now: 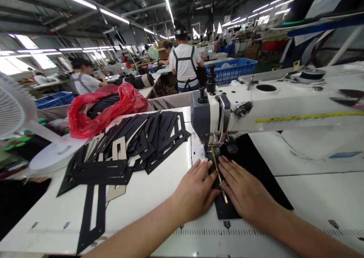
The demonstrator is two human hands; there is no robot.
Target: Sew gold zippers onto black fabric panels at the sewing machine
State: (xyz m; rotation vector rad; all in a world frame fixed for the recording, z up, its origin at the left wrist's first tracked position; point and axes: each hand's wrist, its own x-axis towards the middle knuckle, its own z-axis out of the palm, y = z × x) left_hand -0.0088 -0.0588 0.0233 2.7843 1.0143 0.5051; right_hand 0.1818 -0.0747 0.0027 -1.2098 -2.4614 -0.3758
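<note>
A gold-toothed zipper [215,165] runs lengthwise over black material [257,167] beneath the needle area of a white sewing machine [284,110]. My left hand [196,187] lies on the left edge of the zipper strip, its fingers stretched forward and pressing down. On the other side, my right hand [241,186] rests flat on the black material with fingers extended toward the presser foot [216,139]. Between the hands, the zipper's lower end shows, with what looks like its slider beside my right thumb. The needle tip itself is too small to make out.
Left of the machine lies a pile of black frame-shaped pieces [148,136], some showing beige backs. Behind it sits a red plastic bag [96,114]. A white fan [54,148] stands at the left. Beyond are a blue crate [233,71] and co-workers, one in a green apron [184,58].
</note>
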